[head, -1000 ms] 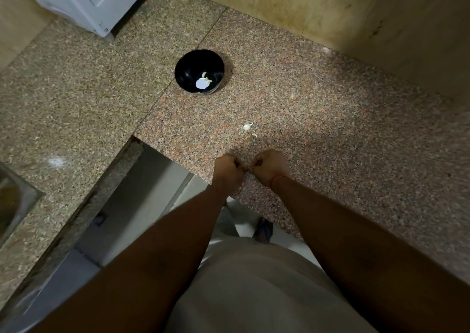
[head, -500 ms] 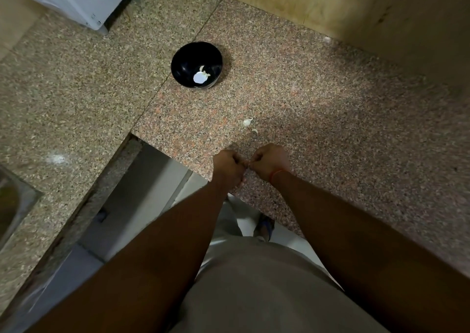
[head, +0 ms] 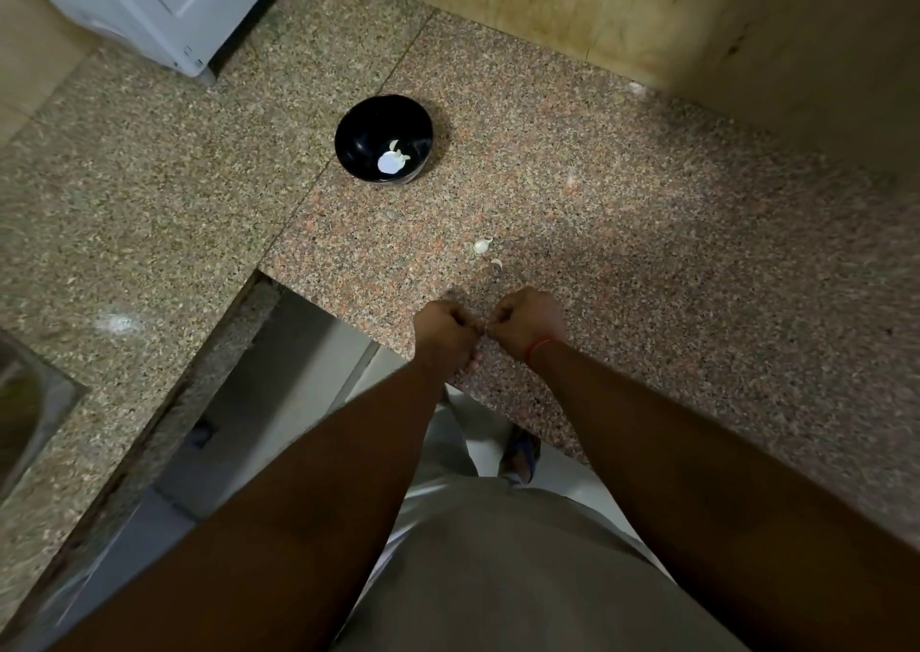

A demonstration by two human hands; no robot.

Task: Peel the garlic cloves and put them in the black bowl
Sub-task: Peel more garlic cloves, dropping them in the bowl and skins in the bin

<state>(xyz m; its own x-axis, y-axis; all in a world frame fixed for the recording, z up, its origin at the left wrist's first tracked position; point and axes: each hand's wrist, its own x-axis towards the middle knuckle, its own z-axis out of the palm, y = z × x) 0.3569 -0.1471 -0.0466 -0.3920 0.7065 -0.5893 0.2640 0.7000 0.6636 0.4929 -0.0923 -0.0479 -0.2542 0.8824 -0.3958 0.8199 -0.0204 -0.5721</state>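
Left hand [head: 445,327] and right hand [head: 527,322]: both curled, knuckles up, fingertips meeting over the granite counter [head: 647,253] edge, pinching a small pale item, approx. a garlic clove [head: 482,330]; mostly hidden. Two pale peel scraps [head: 482,245] lie just beyond the hands. Black bowl [head: 358,133] stands well apart, farther back-left, w/ white peeled cloves [head: 392,160] inside.

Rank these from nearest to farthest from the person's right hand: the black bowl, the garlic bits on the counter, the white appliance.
From the right hand:
1. Garlic bits, just beyond the knuckles.
2. Black bowl, farther back, to the left.
3. White appliance, far left corner.
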